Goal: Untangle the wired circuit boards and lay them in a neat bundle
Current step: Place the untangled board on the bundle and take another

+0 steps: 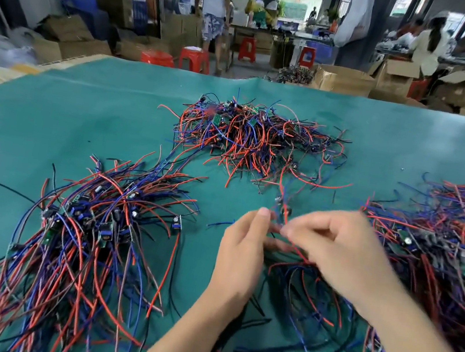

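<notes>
Red, blue and black wires (287, 263) run up between the two hands at the near middle of the bench (81, 121), with small circuit boards (282, 206) hanging just above the fingertips; motion blur hides their detail. The right hand (343, 254) reaches in from the lower right, forearm angled across the bench, palm down, fingers curled and its grip pinching a red wire at the fingertips. The left hand (240, 250) rises from the bottom centre, wrist bent back, thumb up; its fingers curl inward toward the right hand's fingertips and meet the same wires, though the blur does not let me say how firmly it holds them. The loose ends of this held bunch trail down onto the bench beneath the right forearm.

To the left lies a sorted bundle (88, 229), its boards grouped together and wires fanned toward the near edge. A tangled heap (258, 137) sits farther back at the centre, well apart from the hands. A larger tangled pile (451, 250) lies on the right, just beside the right forearm. The bench is covered with a teal mat. Beyond it stand cardboard boxes (344, 79), red stools (195, 59) and people (213, 2) in a workshop.
</notes>
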`<state>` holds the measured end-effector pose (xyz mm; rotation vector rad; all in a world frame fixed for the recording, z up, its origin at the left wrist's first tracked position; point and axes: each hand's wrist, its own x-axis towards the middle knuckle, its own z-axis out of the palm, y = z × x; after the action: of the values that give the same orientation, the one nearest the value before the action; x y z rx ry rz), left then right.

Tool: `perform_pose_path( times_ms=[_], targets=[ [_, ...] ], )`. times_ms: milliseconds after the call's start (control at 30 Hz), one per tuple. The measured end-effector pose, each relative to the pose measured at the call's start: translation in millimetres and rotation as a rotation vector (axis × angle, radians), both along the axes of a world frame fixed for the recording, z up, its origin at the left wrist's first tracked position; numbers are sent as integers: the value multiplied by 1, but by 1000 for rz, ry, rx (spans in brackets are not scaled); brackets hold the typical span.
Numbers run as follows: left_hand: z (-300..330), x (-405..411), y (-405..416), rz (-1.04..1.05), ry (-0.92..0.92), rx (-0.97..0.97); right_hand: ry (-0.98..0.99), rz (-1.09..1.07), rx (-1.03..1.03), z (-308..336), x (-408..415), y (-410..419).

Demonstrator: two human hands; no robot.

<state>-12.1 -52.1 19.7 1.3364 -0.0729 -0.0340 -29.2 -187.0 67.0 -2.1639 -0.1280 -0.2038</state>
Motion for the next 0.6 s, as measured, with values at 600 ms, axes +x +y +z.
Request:
perform_pose_path(
  times_ms=[600],
  targets=[
    [-9, 2, 0, -116, -97, 26, -13, -362, 66, -52, 9, -11]
  ],
)
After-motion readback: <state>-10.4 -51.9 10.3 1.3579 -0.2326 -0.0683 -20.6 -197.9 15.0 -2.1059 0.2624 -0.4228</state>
